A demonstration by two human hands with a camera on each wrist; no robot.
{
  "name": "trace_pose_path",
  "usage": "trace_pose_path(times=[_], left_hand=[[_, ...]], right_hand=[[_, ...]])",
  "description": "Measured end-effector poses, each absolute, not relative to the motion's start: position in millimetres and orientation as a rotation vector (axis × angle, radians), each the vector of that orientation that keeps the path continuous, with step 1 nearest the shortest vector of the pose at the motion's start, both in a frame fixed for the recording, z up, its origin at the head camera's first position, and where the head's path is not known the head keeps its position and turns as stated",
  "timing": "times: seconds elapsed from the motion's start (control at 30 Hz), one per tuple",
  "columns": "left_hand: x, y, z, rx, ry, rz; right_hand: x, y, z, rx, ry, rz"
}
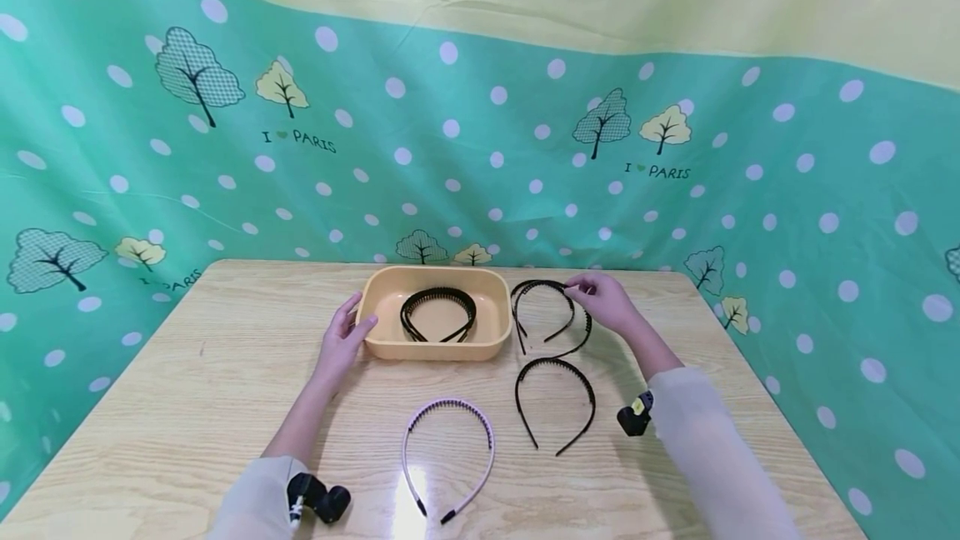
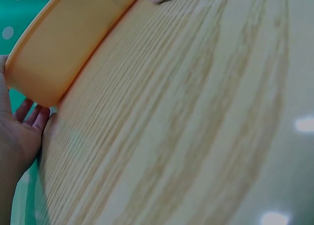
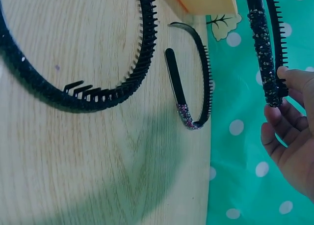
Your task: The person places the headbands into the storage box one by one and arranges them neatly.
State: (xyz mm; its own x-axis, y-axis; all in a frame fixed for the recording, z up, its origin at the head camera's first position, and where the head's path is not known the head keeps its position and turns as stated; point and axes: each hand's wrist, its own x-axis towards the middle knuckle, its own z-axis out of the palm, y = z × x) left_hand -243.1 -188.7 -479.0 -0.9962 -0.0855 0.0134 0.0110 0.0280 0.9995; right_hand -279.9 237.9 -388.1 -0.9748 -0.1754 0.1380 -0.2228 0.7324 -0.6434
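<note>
My left hand grips the left end of a peach plastic tray, thumb over the rim and fingers outside. Stacked black headbands lie inside the tray. To its right, my right hand pinches a black toothed headband by its glittery top between thumb and fingers; in the right wrist view it hangs above the table. Another black headband with a sparkly band lies beneath it on the table. Closer to me are a black headband and a lavender headband.
The light wood-grain table ends at a green dotted curtain behind and at both sides. Small black cameras sit on both wrists, one at the left sleeve and one at the right sleeve.
</note>
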Motion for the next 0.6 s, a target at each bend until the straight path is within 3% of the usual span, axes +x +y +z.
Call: trace_pose_path(times=[0.6], left_hand=[[-242,-188,-478,0.068,-2.209,-2.133]], right_hand=[[-285,224,-386,0.335,-2.858,1.091]])
